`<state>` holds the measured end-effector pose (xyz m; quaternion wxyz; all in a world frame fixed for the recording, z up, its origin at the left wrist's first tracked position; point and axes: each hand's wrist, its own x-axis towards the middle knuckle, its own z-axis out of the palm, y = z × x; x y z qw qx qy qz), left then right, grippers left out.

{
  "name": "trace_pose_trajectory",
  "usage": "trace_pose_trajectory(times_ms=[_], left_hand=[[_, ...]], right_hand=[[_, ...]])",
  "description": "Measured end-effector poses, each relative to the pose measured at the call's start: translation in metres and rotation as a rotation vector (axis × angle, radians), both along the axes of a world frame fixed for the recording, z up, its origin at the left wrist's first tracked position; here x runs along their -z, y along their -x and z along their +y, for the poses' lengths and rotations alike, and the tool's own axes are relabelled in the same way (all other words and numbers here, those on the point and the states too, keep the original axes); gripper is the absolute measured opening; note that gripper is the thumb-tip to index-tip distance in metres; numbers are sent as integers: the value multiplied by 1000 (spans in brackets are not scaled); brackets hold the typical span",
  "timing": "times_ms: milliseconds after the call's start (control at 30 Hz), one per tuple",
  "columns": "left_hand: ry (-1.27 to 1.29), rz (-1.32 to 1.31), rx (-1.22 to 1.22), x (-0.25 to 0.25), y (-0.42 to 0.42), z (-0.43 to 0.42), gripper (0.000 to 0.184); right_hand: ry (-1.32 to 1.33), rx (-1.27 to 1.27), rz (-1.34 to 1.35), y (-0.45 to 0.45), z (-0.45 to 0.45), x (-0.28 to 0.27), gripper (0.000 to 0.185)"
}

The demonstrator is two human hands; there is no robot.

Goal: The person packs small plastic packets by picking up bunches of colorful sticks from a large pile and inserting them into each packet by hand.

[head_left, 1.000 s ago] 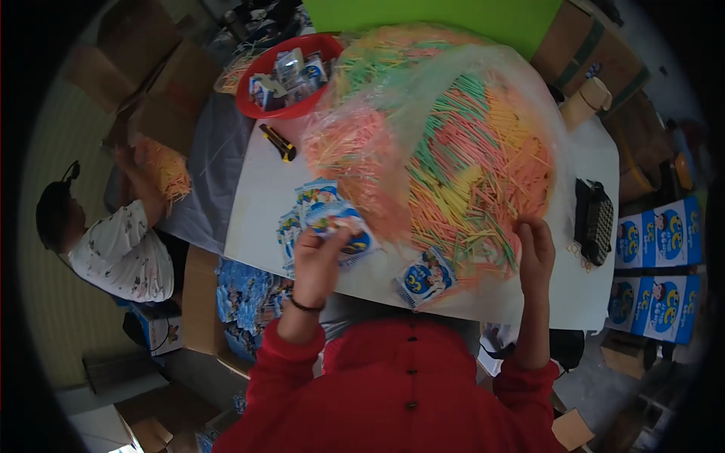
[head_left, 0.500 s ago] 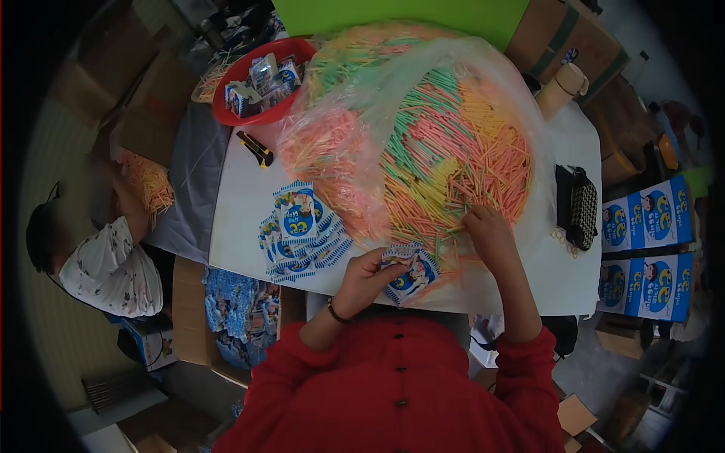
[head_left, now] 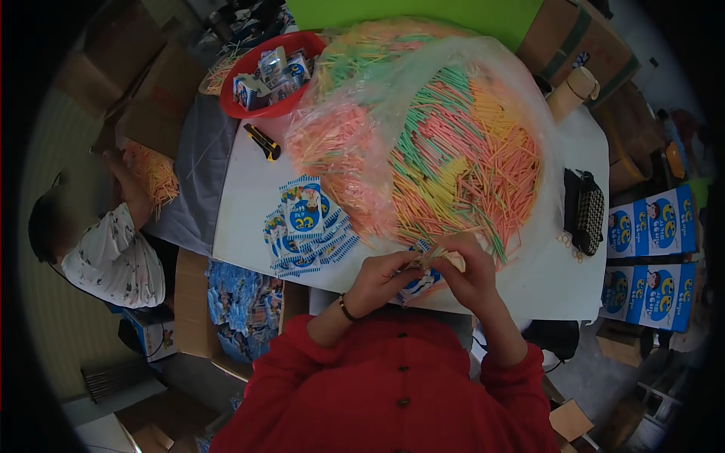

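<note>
My left hand (head_left: 371, 285) is closed on a small blue-and-white printed packet (head_left: 414, 293) at the table's front edge. My right hand (head_left: 472, 273) meets it at the packet's top, fingers pinched together. Something pale shows at those fingertips, too small to make out. Just beyond both hands lies a big heap of thin coloured sticks (head_left: 445, 151), green, pink, yellow and orange, spilling from a clear plastic bag (head_left: 377, 128). Left of my hands is a pile of flat printed packets (head_left: 304, 219) on the white table (head_left: 245, 204).
A yellow-black utility knife (head_left: 263, 142) lies near a red basin (head_left: 291, 106) of packets. At right are a checkered pouch (head_left: 587, 219) and a beige flask (head_left: 572, 92). An open carton (head_left: 192, 302) of packets stands below the table's left side. Another person (head_left: 113, 257) sits at left.
My right hand has moved from the edge of the stick heap down and left to the packet's top. My left hand still holds the packet. The whole view has shifted slightly.
</note>
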<state>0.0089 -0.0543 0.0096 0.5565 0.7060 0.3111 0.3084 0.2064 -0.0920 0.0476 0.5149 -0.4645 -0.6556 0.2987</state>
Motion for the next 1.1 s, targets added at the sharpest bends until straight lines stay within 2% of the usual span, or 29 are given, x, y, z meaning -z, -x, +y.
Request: trace_pose_trajectory(times_ms=[33, 100, 200, 333, 400, 433, 500, 600, 633, 700, 833, 900, 933, 967, 1033, 1067, 1100], left_hand=[[-2, 1, -7, -1, 1, 0, 29], [24, 9, -17, -1, 2, -1, 28], [36, 23, 0, 2, 4, 0, 29], [34, -26, 26, 0, 4, -2, 31], [9, -40, 3, -4, 7, -1, 33], [6, -34, -8, -6, 8, -1, 33], [13, -51, -17, -7, 8, -1, 34], [88, -58, -23, -7, 9, -2, 33], [84, -53, -32, -8, 9, -1, 33], [70, -77, -35, -10, 9, -1, 34], [123, -64, -22, -9, 13, -1, 32], [-314, -131, -145, -15, 25, 8, 32], [-1, -256, -300, -27, 31, 6, 32], [323, -371, -445, -38, 40, 5, 32], [107, -284, -627, -46, 64, 37, 33], [103, -204, -677, -47, 75, 51, 33], [95, -123, -728, -47, 84, 62, 35]], right_hand=[[-2, -7, 1, -1, 1, -3, 33], [-137, -42, -384, -1, 5, -11, 26], [-230, 36, -535, 6, 10, -31, 20], [-104, -73, -492, 2, 10, -28, 17], [-52, 31, -310, 4, 11, -30, 17], [-56, 20, -304, 3, 11, -29, 17], [-345, 168, -667, 2, 12, -28, 25], [-442, 277, -734, 11, 7, -22, 30], [-448, 270, -726, 12, 9, -23, 30], [-280, 14, -630, 13, 12, -30, 28], [-143, -20, -678, 17, 13, -55, 29], [-186, -5, -575, 5, 12, -62, 24], [-177, 8, -585, -4, 11, -60, 24], [-113, 105, -424, -14, 10, -55, 23], [-54, 279, -167, -32, 10, -37, 18], [-54, 293, -179, -37, 13, -28, 18], [-3, 338, -70, -42, 17, -20, 16]])
